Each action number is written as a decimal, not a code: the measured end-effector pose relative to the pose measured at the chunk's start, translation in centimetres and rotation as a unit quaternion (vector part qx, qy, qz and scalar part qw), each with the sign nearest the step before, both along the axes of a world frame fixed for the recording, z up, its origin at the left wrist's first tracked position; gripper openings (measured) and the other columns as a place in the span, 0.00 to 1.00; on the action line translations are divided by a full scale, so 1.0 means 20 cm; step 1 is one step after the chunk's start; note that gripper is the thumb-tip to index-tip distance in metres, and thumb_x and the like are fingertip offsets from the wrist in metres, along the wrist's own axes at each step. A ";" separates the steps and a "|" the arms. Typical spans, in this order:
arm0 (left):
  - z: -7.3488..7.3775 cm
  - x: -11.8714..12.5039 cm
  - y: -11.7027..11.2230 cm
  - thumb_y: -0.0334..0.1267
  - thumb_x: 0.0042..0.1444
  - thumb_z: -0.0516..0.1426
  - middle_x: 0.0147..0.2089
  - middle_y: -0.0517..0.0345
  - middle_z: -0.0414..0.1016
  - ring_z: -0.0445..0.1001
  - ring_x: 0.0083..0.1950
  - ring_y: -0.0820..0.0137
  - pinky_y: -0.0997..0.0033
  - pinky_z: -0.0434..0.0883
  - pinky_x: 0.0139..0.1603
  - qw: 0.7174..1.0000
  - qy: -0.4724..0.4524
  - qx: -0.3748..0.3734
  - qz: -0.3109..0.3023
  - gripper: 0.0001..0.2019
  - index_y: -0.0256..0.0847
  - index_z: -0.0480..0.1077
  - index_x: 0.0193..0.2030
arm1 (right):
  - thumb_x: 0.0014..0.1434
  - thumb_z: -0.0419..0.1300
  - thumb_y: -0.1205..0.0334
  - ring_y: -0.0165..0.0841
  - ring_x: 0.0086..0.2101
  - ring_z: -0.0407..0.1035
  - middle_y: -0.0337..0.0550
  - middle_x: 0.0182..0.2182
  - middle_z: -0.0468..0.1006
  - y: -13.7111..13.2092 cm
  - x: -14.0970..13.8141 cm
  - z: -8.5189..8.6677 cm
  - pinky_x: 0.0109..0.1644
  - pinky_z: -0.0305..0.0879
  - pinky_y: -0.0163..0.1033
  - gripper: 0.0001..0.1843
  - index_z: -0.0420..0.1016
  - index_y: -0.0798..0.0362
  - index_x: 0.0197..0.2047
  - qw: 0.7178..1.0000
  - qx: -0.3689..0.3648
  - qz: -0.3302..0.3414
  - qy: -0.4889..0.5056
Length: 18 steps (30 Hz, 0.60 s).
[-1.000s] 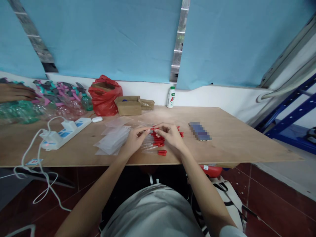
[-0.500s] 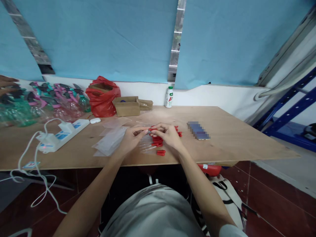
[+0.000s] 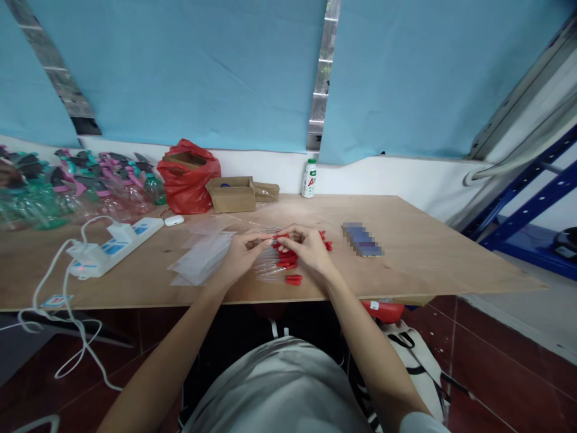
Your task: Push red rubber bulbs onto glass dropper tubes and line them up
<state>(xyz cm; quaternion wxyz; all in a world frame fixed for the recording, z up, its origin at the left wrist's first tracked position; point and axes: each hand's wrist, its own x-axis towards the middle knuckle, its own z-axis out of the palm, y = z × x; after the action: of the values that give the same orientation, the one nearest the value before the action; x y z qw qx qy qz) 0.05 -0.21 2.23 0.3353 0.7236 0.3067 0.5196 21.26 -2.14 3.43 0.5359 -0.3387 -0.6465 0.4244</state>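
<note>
My left hand (image 3: 241, 252) and my right hand (image 3: 309, 246) meet over the table, fingertips almost touching. Between them is a small dropper (image 3: 282, 236) with a red rubber bulb. The right thumb and fingers pinch its red end, while the left thumb and forefinger close on its other end, mostly hidden by the fingers. Below the hands lie several more clear droppers (image 3: 294, 279) with red bulbs, their thin tubes pointing left. A few more red bulbs (image 3: 328, 245) show beyond the right hand. Clear plastic bags (image 3: 198, 261) lie flat beside my left hand.
A phone (image 3: 362, 239) lies to the right. Behind stand a white bottle (image 3: 309, 179), a cardboard box (image 3: 232, 197) and a red plastic bag (image 3: 189, 183). Spray bottles (image 3: 106, 198) crowd the left, by a power strip (image 3: 112, 249) with loose white cables. Another person's hand (image 3: 8, 174) shows there, blurred.
The red bulb between my fingertips has shifted slightly right, deeper into my right hand's pinch. At the far left, the other person's hand has moved lower and mostly out of view.
</note>
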 end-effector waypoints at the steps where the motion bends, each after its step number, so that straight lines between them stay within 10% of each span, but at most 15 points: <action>1: -0.01 0.00 0.00 0.47 0.62 0.66 0.50 0.50 0.85 0.82 0.50 0.62 0.58 0.78 0.55 1.000 -0.002 -0.002 -0.001 0.13 0.44 0.85 0.49 | 0.56 0.75 0.46 0.35 0.32 0.81 0.44 0.32 0.85 0.00 0.00 0.00 0.41 0.78 0.40 0.22 0.84 0.54 0.45 1.000 0.001 -0.002 -0.009; 18: -0.01 0.03 -0.02 0.53 0.53 0.72 0.45 0.49 0.87 0.83 0.50 0.58 0.54 0.77 0.57 0.990 -0.073 -0.115 -0.038 0.18 0.41 0.85 0.43 | 0.52 0.78 0.45 0.39 0.34 0.82 0.45 0.32 0.87 0.00 -0.04 -0.01 0.46 0.82 0.46 0.21 0.85 0.53 0.40 0.999 -0.012 0.004 0.040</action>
<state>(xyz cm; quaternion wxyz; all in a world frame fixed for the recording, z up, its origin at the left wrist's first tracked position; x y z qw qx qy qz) 0.63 -0.53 2.08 0.4575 0.6513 0.3113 0.5192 20.56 -2.20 3.15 0.5556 -0.3253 -0.6211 0.4469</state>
